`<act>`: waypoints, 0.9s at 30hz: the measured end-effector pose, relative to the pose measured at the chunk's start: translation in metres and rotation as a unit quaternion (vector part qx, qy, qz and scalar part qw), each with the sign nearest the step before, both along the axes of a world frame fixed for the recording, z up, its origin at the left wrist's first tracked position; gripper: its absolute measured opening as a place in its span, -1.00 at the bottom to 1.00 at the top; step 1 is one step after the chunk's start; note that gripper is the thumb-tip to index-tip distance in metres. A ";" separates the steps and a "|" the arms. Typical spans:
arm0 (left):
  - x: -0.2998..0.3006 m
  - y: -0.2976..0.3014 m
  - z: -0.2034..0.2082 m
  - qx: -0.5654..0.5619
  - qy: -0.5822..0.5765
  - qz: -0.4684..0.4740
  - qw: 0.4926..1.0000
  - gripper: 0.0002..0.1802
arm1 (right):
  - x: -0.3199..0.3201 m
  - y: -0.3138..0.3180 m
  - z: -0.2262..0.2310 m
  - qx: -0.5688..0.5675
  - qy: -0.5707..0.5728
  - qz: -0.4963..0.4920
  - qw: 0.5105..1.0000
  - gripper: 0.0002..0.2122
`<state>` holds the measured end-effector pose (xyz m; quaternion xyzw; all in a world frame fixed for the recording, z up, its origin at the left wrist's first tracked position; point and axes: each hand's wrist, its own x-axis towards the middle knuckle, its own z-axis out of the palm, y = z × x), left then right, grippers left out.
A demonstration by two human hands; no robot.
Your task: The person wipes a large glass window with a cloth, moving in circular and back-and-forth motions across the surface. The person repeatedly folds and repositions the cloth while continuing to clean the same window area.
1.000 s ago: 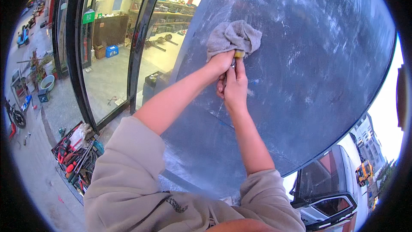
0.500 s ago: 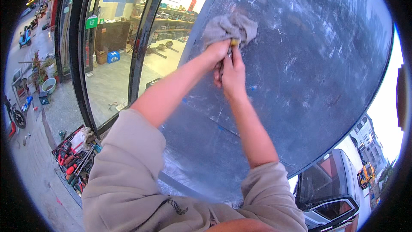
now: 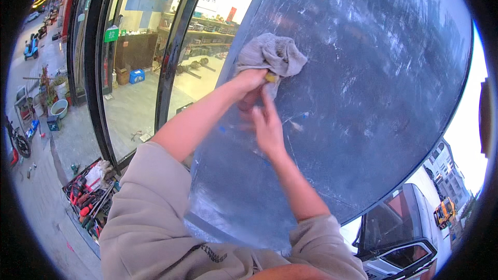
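A crumpled grey cloth (image 3: 275,54) rests against a large dark, scuffed panel (image 3: 358,93) in front of me. My left hand (image 3: 252,82) is closed on the cloth's lower edge. A small yellow piece (image 3: 271,78) shows at its fingertips; what it belongs to is hidden. Just below, my right hand (image 3: 268,129) has its index finger stretched up toward the yellow piece and the hanging end of the cloth. Its other fingers are apart and partly blurred, with nothing visible in them.
Glass doors with black frames (image 3: 179,46) stand left of the panel. A box of hand tools (image 3: 93,197) lies on the ground at lower left, near a pale basin (image 3: 59,108). A vehicle with a dark window (image 3: 391,223) stands at lower right.
The cloth and both hands have come lower in the picture and slightly left. My right hand has drawn away from the left, and its fingers have spread.
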<state>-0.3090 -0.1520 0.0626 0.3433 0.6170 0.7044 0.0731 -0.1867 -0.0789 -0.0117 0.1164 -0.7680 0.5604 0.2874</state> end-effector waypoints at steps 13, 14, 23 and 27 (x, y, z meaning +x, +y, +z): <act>-0.056 -0.059 0.095 -0.086 0.219 0.177 0.956 -0.55 | 0.232 0.150 -0.155 -0.151 -0.182 -0.321 0.917 -0.83; -0.065 -0.053 0.106 -0.051 0.255 0.181 0.948 -0.56 | 0.234 0.155 -0.156 -0.171 -0.176 -0.339 0.908 -0.84; -0.037 -0.022 0.125 0.022 0.185 0.183 0.965 -0.51 | 0.157 0.127 -0.150 -0.116 -0.107 -0.164 0.974 -0.87; -0.035 -0.038 0.008 -0.111 0.140 0.119 0.977 -0.42 | 0.170 0.132 -0.168 -0.071 -0.137 -0.153 0.976 -0.88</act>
